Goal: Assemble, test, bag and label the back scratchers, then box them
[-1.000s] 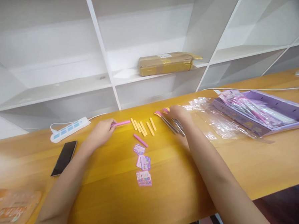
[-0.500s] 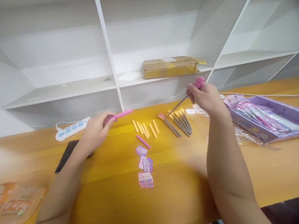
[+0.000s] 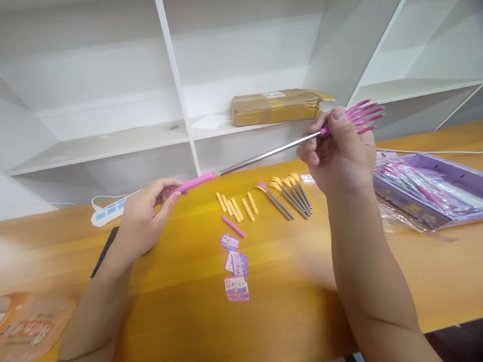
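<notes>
My left hand (image 3: 148, 211) is closed around a pink tubular handle sleeve (image 3: 195, 183), its open end pointing up and right. In my right hand (image 3: 340, 148) is a back scratcher (image 3: 273, 150) with a pink claw head and a thin metal rod. The rod's free tip is right by the mouth of the sleeve; whether they touch I cannot tell. On the table below lie several yellow sleeves (image 3: 235, 209) and another pink sleeve (image 3: 233, 227). To their right are several yellow-headed scratchers (image 3: 293, 193) and a pink-headed scratcher (image 3: 273, 200).
Small printed cards (image 3: 236, 289) lie at the table's middle. A purple box (image 3: 446, 213) with wrapped items stands right. A power strip (image 3: 108, 212), a dark flat object (image 3: 104, 252) and orange-printed packaging (image 3: 27, 321) are left. A taped parcel (image 3: 275, 108) sits on the shelf behind.
My right hand has turned the back scratcher so its claw points right and its rod tip has swung left to the pink sleeve. My left hand has shifted slightly, still holding the sleeve.
</notes>
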`<state>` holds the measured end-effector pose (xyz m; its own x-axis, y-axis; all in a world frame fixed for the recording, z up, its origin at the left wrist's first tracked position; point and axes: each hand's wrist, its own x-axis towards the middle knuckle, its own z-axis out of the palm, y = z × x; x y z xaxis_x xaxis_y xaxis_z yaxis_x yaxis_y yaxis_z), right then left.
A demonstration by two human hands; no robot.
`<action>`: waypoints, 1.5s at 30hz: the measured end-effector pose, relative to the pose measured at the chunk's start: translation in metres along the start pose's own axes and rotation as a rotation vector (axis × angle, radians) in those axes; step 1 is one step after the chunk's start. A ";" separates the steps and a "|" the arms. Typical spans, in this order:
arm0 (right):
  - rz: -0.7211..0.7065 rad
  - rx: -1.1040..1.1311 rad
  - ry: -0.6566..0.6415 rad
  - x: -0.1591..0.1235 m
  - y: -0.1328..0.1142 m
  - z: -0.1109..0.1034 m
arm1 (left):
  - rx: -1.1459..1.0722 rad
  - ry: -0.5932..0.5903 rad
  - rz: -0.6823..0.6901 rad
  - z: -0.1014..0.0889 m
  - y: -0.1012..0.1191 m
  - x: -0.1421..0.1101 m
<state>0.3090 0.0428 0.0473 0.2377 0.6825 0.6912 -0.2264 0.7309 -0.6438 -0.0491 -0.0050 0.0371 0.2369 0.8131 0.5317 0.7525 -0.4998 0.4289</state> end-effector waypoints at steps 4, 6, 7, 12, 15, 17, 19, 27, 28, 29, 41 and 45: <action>0.047 -0.017 -0.037 -0.002 0.007 0.001 | -0.003 0.015 0.027 -0.001 0.001 -0.004; 0.053 0.006 -0.044 -0.002 0.010 0.001 | -0.002 0.025 0.034 -0.001 0.001 -0.005; 0.057 0.018 -0.048 -0.002 0.010 0.000 | 0.002 0.034 0.042 -0.001 0.001 -0.005; 0.069 0.060 -0.061 -0.003 0.011 0.000 | 0.017 0.062 0.080 -0.002 0.000 -0.005; 0.072 0.063 -0.046 -0.004 0.012 0.001 | 0.028 0.079 0.101 -0.003 0.000 -0.005; 0.068 0.064 -0.036 -0.004 0.013 0.001 | 0.036 0.091 0.138 -0.003 0.001 -0.004; 0.059 0.071 -0.034 -0.005 0.013 0.002 | 0.044 0.092 0.184 -0.003 0.002 -0.004; 0.042 0.099 -0.062 -0.005 0.015 0.004 | 0.056 0.108 0.228 -0.001 0.005 -0.003; 0.039 0.099 -0.066 -0.004 0.015 0.004 | 0.053 0.113 0.228 -0.002 0.005 -0.004; 0.036 0.092 -0.065 -0.005 0.015 0.004 | 0.046 0.119 0.228 -0.002 0.005 -0.004; 0.102 0.091 -0.034 -0.013 0.022 0.020 | -0.168 0.043 0.111 0.004 0.007 -0.006; 0.130 0.137 -0.007 -0.013 0.027 0.020 | -0.196 0.064 0.079 0.007 0.007 -0.004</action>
<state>0.2804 0.0534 0.0272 0.1914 0.7707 0.6078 -0.3815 0.6290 -0.6774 -0.0406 -0.0095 0.0332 0.2460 0.7514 0.6123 0.5976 -0.6149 0.5146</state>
